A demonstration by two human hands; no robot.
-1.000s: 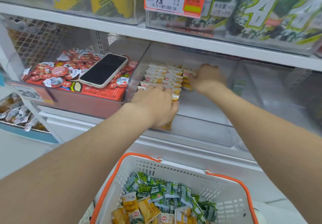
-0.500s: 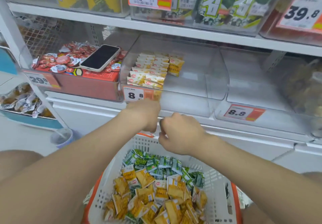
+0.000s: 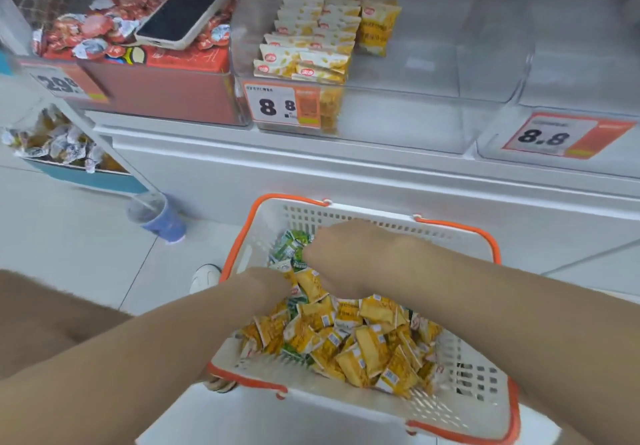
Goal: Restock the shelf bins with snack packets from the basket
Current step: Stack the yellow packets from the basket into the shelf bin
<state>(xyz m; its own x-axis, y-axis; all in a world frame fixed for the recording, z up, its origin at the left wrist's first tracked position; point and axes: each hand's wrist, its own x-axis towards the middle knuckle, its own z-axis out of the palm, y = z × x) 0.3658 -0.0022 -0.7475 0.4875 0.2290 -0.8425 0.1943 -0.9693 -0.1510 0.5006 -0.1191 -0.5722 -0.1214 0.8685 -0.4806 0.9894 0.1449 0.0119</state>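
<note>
Left hand (image 3: 272,283) and right hand (image 3: 346,257) rest among packets (image 3: 367,347) inside basket (image 3: 346,211) rim, grips unclear.

Forearms run from the lower corners to mid-frame — left hand (image 3: 268,283) and right hand (image 3: 337,254) close together, knuckles up, fingertips hidden.

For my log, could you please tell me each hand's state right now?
Left hand: buried among yellow packets in the basket; cannot tell.
Right hand: curled over green packets; cannot tell.
</note>
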